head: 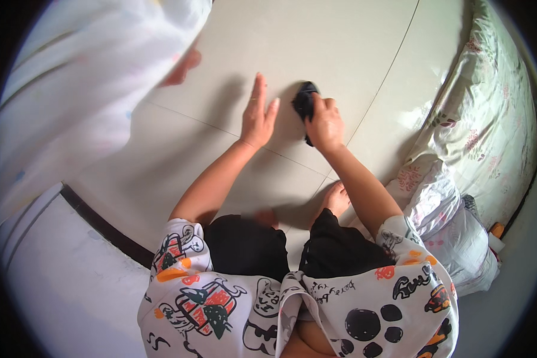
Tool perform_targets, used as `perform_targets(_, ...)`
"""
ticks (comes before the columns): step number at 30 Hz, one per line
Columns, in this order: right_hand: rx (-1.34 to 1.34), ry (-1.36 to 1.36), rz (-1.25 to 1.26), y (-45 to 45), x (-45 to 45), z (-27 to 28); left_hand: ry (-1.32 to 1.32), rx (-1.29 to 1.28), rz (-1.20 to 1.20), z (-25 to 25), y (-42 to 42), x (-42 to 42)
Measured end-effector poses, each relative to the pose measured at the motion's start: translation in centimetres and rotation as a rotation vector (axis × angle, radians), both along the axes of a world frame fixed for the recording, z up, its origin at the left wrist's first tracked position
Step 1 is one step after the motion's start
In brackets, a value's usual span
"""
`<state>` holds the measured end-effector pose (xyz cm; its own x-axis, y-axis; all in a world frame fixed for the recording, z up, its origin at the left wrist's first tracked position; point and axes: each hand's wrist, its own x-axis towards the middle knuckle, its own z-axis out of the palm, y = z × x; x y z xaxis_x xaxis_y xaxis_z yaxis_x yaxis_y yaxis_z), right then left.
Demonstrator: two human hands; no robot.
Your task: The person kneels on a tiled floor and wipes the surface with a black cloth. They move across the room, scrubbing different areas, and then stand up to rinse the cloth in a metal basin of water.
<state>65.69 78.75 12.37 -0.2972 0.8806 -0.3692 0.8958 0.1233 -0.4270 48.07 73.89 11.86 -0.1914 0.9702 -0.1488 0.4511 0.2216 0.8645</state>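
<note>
My right hand [327, 124] is closed on a small black item [305, 104] at or just above the pale tiled floor [304, 40]. The item looks soft or folded, and the picture does not settle whether it is cloth or footwear. Part of it is hidden under my palm and fingers, and a narrow dark end pokes out beneath. To its left, my left hand [258, 117] is held over the floor with fingers extended and thumb apart, holding nothing.
White sheer fabric [85, 85] hangs at upper left, with a blurred bit of skin [183, 67] beside it. Flowered bedding [487, 121] lines the right side, near a whitish plastic bag [456, 250]. My bare foot [338, 199] rests on the tiles. A dark baseboard [107, 228] edges the white wall.
</note>
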Motion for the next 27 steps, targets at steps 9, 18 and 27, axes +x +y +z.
perform_targets(9, 0.156, 0.163, 0.281, 11.3, -2.7, -1.2, 0.110, -0.168, 0.207, -1.6, -1.4, -4.2)
perform_targets(18, 0.178, -0.130, 1.170, 5.5, -4.3, -2.2, 0.156, -0.052, 0.107, -3.8, -1.9, -4.1)
perform_targets(27, -0.110, 0.020, 0.748, 4.7, 8.0, 0.5, 0.199, 0.055, -0.099, -4.3, -4.8, -1.8)
